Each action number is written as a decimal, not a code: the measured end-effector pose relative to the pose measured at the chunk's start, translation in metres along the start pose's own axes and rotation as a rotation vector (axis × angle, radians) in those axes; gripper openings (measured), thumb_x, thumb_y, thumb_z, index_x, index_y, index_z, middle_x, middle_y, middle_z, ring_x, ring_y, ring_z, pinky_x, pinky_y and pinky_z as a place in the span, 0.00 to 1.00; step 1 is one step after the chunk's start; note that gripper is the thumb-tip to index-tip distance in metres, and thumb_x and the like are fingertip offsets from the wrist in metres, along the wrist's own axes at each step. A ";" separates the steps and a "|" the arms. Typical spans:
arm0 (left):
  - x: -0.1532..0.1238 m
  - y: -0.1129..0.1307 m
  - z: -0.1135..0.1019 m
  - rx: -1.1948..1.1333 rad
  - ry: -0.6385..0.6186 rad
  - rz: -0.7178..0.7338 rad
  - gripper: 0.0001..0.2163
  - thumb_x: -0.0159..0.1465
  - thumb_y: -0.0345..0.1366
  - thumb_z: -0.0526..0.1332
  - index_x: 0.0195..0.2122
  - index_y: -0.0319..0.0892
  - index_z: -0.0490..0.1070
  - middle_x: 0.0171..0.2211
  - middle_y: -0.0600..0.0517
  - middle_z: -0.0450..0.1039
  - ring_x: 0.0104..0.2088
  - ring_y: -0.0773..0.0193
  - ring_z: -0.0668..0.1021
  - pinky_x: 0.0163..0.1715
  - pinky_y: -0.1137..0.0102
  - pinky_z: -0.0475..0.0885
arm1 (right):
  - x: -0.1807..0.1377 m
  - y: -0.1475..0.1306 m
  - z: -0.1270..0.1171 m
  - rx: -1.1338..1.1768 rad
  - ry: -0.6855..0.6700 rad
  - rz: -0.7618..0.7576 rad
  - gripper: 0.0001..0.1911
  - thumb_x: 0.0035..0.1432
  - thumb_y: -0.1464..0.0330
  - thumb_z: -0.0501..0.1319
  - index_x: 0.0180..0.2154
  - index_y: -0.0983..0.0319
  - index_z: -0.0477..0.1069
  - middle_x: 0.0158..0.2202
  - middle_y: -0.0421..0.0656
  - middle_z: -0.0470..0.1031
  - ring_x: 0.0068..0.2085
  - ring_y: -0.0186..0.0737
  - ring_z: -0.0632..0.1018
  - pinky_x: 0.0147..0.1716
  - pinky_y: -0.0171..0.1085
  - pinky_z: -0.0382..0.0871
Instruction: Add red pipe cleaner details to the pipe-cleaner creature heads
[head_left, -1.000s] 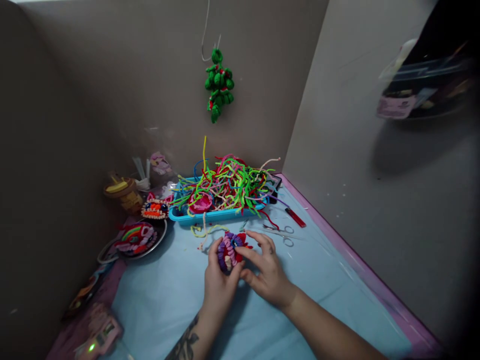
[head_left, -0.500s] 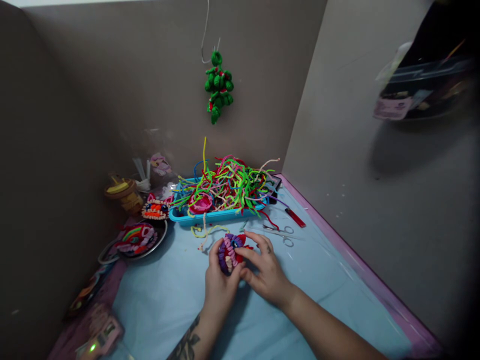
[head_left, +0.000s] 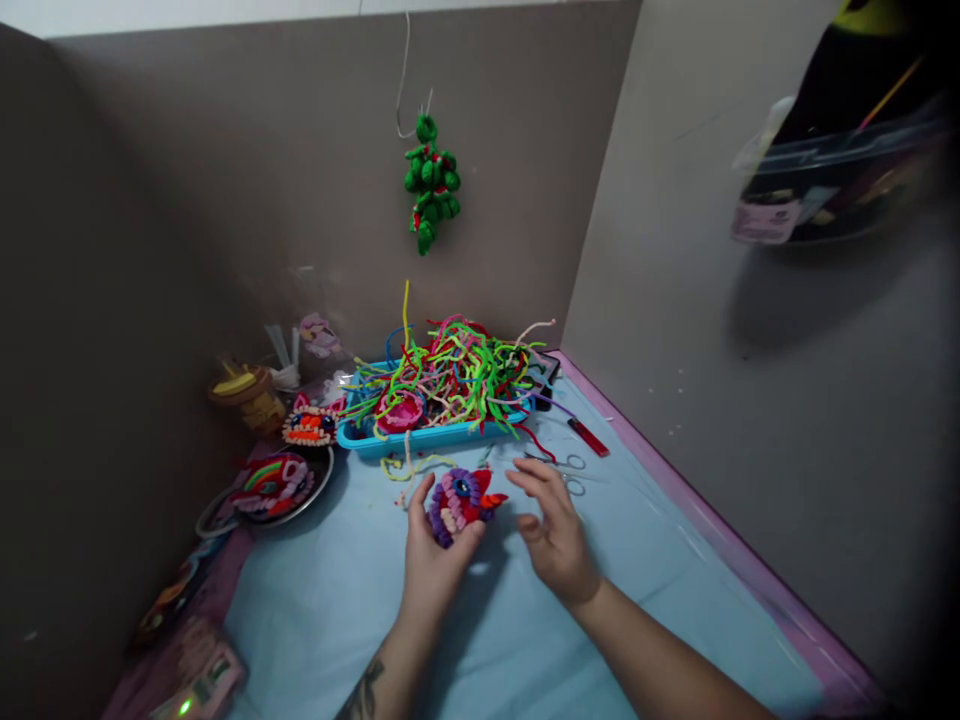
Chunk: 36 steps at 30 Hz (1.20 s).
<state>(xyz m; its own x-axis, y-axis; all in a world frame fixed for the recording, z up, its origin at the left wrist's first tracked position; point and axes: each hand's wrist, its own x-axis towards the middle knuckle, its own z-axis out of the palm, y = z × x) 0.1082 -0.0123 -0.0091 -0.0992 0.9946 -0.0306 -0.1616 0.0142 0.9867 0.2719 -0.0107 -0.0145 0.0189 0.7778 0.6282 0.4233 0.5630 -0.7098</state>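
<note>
The left hand (head_left: 436, 568) pinched the red-and-purple chenille figure (head_left: 454, 506) above the blue table cover (head_left: 330, 590), its orange spike (head_left: 493, 500) pointing toward the right hand (head_left: 556, 545), just apart (fingers loosely spread).

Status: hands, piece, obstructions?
Left grip on rounded red-and-purple chenille figure. Right grip open, apart from it. Silver metal scissors partly hidden behind right grip.

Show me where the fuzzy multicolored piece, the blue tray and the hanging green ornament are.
Fuzzy multicolored piece (head_left: 460, 505): head view, on the middle of its visible side.
Blue tray (head_left: 442, 438): head view, on its near rim.
Hanging green ornament (head_left: 430, 180): head view, on the middle of its body.
</note>
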 end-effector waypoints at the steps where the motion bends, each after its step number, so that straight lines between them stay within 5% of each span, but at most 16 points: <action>1: 0.002 0.001 0.000 -0.091 0.001 -0.029 0.33 0.49 0.38 0.71 0.55 0.46 0.60 0.50 0.44 0.70 0.49 0.52 0.75 0.49 0.60 0.69 | 0.001 0.003 -0.001 0.035 0.061 0.043 0.22 0.64 0.54 0.48 0.52 0.56 0.66 0.51 0.50 0.65 0.52 0.48 0.68 0.45 0.45 0.67; 3: 0.006 0.001 -0.001 -0.252 -0.001 -0.077 0.32 0.49 0.38 0.71 0.54 0.46 0.62 0.51 0.44 0.70 0.49 0.51 0.75 0.48 0.59 0.70 | 0.004 0.009 -0.002 0.083 0.113 0.126 0.17 0.63 0.57 0.51 0.48 0.57 0.68 0.45 0.48 0.69 0.47 0.45 0.71 0.42 0.42 0.68; 7: 0.008 -0.001 -0.001 -0.458 -0.049 -0.134 0.30 0.50 0.36 0.71 0.54 0.46 0.64 0.51 0.44 0.71 0.49 0.52 0.75 0.47 0.62 0.70 | 0.005 0.018 0.005 0.175 0.012 0.258 0.15 0.60 0.58 0.57 0.45 0.58 0.70 0.43 0.47 0.70 0.44 0.44 0.72 0.41 0.40 0.67; 15: 0.007 0.005 -0.002 -0.800 -0.098 -0.354 0.18 0.62 0.43 0.59 0.51 0.40 0.70 0.46 0.43 0.76 0.47 0.54 0.76 0.48 0.61 0.70 | -0.003 0.012 0.027 0.907 -0.246 0.597 0.36 0.48 0.52 0.67 0.55 0.54 0.60 0.56 0.49 0.65 0.51 0.48 0.72 0.48 0.45 0.66; 22: 0.006 0.013 -0.004 -0.911 -0.126 -0.398 0.16 0.66 0.38 0.53 0.51 0.39 0.70 0.44 0.44 0.77 0.42 0.58 0.79 0.42 0.65 0.73 | 0.010 -0.005 0.025 1.149 -0.228 0.892 0.24 0.49 0.63 0.69 0.48 0.57 0.67 0.45 0.45 0.76 0.44 0.43 0.77 0.43 0.42 0.69; 29: 0.002 0.025 -0.003 -0.992 -0.147 -0.390 0.13 0.64 0.33 0.53 0.45 0.36 0.73 0.42 0.44 0.78 0.45 0.58 0.78 0.48 0.63 0.70 | 0.034 -0.015 0.017 1.232 -0.313 0.916 0.21 0.49 0.70 0.67 0.46 0.58 0.69 0.43 0.44 0.78 0.43 0.42 0.78 0.48 0.43 0.68; 36: 0.003 0.043 -0.018 -1.105 -0.025 -0.323 0.12 0.65 0.33 0.52 0.43 0.37 0.74 0.37 0.46 0.77 0.41 0.61 0.78 0.45 0.67 0.72 | 0.044 -0.032 0.047 1.274 -0.418 0.862 0.28 0.46 0.70 0.69 0.50 0.54 0.67 0.46 0.43 0.77 0.45 0.42 0.77 0.47 0.44 0.68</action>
<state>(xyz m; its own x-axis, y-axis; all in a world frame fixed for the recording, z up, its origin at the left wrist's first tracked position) 0.0830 -0.0106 0.0305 0.1210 0.9629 -0.2412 -0.9495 0.1832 0.2547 0.2165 0.0184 0.0212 -0.4878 0.8709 -0.0595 -0.5871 -0.3777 -0.7160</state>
